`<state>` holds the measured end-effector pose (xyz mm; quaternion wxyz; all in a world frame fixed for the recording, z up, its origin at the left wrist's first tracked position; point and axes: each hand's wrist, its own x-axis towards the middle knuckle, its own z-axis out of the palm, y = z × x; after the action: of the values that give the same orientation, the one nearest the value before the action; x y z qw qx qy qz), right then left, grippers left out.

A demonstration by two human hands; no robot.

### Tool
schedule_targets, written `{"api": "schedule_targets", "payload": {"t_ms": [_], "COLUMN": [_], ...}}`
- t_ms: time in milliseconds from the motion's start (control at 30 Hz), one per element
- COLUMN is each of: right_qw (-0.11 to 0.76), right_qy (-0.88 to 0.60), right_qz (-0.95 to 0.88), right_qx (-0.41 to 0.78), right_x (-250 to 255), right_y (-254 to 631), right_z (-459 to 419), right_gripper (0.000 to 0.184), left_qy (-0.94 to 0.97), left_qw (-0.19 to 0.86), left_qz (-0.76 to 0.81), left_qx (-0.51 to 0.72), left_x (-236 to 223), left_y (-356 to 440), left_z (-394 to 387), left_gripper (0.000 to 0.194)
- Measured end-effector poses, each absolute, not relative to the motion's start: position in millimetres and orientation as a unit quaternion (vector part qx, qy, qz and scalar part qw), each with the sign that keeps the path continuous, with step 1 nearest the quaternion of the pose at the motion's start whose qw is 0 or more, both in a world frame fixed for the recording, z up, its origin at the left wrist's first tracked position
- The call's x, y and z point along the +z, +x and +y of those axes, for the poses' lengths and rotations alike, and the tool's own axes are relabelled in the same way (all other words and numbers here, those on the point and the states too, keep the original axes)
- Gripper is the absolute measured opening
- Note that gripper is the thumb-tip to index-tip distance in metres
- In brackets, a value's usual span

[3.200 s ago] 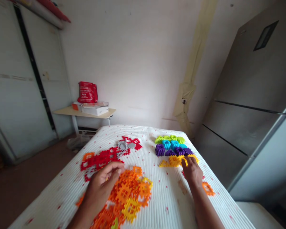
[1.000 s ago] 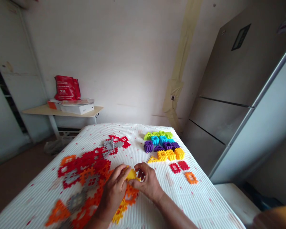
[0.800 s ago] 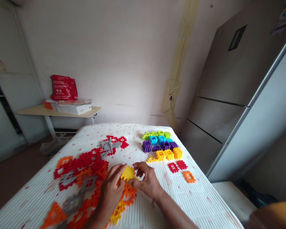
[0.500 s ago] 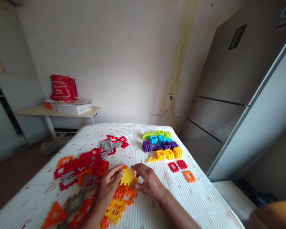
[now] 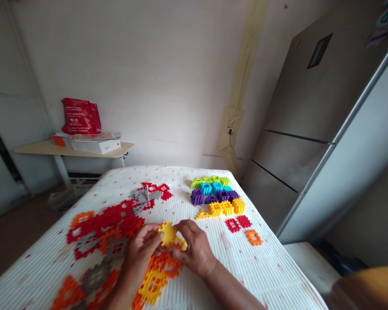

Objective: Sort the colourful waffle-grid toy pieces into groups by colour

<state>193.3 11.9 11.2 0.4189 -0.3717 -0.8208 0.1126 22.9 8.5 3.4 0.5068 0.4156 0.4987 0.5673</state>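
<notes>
Near the middle front of the table, my left hand point(image 5: 145, 246) is closed on a solid yellow interlocking tile point(image 5: 167, 234) with toothed edges, its thumb and fingers at the left side. My right hand point(image 5: 194, 247) curls closed around a second yellow tile point(image 5: 181, 243), just behind and right of the first. Part of this second tile is hidden by the fingers. Below the hands lie orange tiles point(image 5: 168, 265) and a yellow window tile point(image 5: 153, 285). My left forearm covers part of the loose pile.
Red tiles point(image 5: 110, 221) and grey tiles point(image 5: 95, 275) spread over the left half. At right stand rows of green point(image 5: 210, 181), blue point(image 5: 206, 188), purple point(image 5: 197, 197) and yellow tiles point(image 5: 228, 208). Red point(image 5: 233, 225) and orange tiles point(image 5: 254, 237) lie nearer. A fridge point(image 5: 291, 137) stands beyond.
The solid yellow tile has turned and shifted slightly left and up with my left hand, showing more of the second yellow tile at my right fingers. The whole view has shifted slightly.
</notes>
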Motion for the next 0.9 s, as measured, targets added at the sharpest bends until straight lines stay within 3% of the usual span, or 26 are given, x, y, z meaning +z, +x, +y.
{"api": "schedule_targets", "payload": {"t_ms": [333,600,767,900], "right_qw": [0.392,0.435,0.509,0.402], "right_qy": [-0.392,-0.409,-0.557,-0.736], "right_qz": [-0.827,-0.799,-0.655,-0.535], "right_qx": [0.095,0.072,-0.034,-0.102], "right_x": [12.7,14.6,28.5,25.1], "right_y": [190.3,199.0,285.5,355.1], "right_z": [11.0,19.2,55.8,74.2], "right_gripper": [0.046,0.043,0.036,0.035], "left_qy": [0.411,0.423,0.426,0.411], "left_qw": [0.488,0.507,0.482,0.47], "left_qz": [0.511,0.497,0.492,0.503], "left_qx": [0.576,0.562,0.587,0.597], "left_x": [11.0,14.3,11.9,9.2], "left_y": [27.1,30.7,29.3,28.3], "left_z": [5.1,3.4,1.4,3.6], "left_gripper": [0.042,0.057,0.065,0.063]}}
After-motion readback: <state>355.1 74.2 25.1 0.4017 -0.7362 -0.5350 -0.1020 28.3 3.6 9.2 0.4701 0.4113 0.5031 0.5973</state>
